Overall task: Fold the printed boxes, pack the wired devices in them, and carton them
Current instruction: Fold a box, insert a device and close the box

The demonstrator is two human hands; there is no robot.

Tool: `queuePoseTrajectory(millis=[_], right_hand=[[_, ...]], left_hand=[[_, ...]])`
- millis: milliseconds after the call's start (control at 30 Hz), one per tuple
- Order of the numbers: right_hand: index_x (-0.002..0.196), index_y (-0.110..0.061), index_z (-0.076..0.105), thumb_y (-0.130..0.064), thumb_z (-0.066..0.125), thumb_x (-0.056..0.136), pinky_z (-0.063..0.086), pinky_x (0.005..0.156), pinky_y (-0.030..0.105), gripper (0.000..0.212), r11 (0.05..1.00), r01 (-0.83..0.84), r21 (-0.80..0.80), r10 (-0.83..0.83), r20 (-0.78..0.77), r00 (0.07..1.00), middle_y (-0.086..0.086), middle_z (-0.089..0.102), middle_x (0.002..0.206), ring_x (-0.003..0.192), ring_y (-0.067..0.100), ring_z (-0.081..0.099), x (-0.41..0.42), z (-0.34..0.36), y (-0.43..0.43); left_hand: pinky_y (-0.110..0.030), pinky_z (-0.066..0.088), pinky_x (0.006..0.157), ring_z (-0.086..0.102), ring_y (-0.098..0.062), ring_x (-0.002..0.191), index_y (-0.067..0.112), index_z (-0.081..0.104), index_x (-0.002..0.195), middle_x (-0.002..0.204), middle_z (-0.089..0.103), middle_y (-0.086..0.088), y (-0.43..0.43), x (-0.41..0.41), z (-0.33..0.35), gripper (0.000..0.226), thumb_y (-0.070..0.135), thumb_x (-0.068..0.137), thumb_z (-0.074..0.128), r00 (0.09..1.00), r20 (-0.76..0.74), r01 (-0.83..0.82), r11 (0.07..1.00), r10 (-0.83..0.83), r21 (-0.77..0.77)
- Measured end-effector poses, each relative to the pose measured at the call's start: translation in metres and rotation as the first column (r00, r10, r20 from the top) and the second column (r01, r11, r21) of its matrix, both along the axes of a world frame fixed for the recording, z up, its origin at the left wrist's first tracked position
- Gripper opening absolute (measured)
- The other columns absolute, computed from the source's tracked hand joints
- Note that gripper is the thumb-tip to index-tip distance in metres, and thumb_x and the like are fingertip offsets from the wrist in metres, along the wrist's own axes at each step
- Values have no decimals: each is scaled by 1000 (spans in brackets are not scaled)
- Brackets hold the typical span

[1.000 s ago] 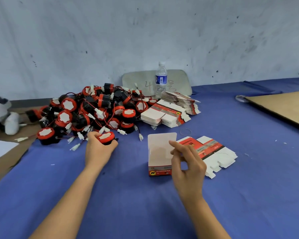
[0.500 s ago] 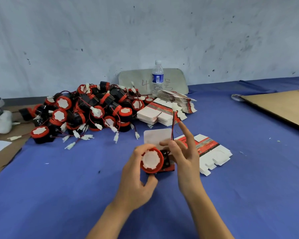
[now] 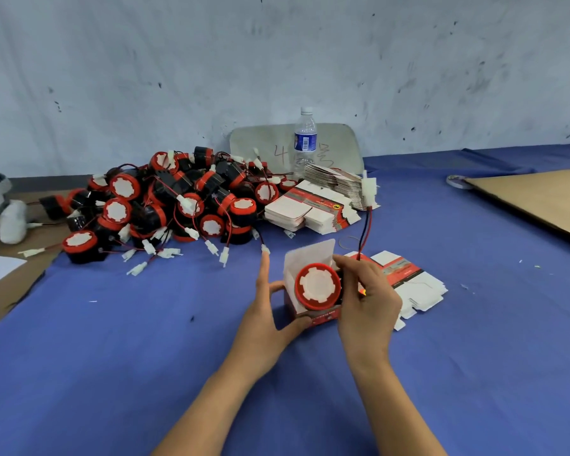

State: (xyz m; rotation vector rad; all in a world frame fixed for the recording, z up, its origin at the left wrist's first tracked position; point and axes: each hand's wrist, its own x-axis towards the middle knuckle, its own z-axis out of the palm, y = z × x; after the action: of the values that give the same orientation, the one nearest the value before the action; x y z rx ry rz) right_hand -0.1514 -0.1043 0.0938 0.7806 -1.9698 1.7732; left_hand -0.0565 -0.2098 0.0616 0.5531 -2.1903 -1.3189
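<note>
An opened printed box (image 3: 310, 255), white inside with a red front, stands on the blue table in front of me. A wired device (image 3: 318, 286) with a red rim and white face sits in its mouth, face toward me. My left hand (image 3: 264, 324) holds the box at its left side, thumb along the lower front and index finger pointing up. My right hand (image 3: 369, 301) grips the device's right side. The device's red-black wire (image 3: 364, 232) rises to a white connector (image 3: 369, 189). A pile of the same devices (image 3: 165, 205) lies at the back left.
Flat printed boxes lie in stacks behind (image 3: 310, 209), further back (image 3: 336, 179) and right of my hands (image 3: 408, 281). A water bottle (image 3: 305, 143) stands by the wall. Brown cardboard (image 3: 540, 199) covers the far right, with a tape roll (image 3: 456, 182) beside it.
My left hand carried a device from the pile to the box, then shifted to the box's left side. My right hand took hold of the device, which now sits in the box mouth.
</note>
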Motion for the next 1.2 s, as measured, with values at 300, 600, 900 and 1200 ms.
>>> queuePoseTrajectory(millis=[300,600,900,1200], right_hand=[[98,-1,72,13,58,87,42,79,5,22,980,197,-34,-199,-93,976,12,68,91,82,19,63,-3,3,4],[96,2,70,3,52,84,50,74,30,21,979,193,71,-167,-269,948,19,63,97,87,33,62,-2,2,0],[87,0,71,0,59,75,54,65,31,17,961,186,205,-99,-373,923,13,67,90,80,31,63,-8,-7,-4],[80,-10,75,2,76,71,32,88,40,15,865,387,319,-226,-442,868,1,71,97,115,27,39,-23,-21,-9]], left_hand=[[-2,38,85,50,8,115,52,41,122,126,54,21,-2,1,-5,67,33,73,83,1000,23,0,997,2,-78],[-8,40,91,52,10,115,48,43,121,126,55,21,3,2,-2,66,26,73,84,999,7,54,989,-54,-134],[-5,41,85,54,10,110,52,44,118,119,59,25,6,2,1,67,34,69,86,999,-37,28,994,-32,-103],[-6,40,89,47,14,108,74,23,128,122,44,25,11,6,6,83,28,83,75,997,41,75,943,-66,-324]])
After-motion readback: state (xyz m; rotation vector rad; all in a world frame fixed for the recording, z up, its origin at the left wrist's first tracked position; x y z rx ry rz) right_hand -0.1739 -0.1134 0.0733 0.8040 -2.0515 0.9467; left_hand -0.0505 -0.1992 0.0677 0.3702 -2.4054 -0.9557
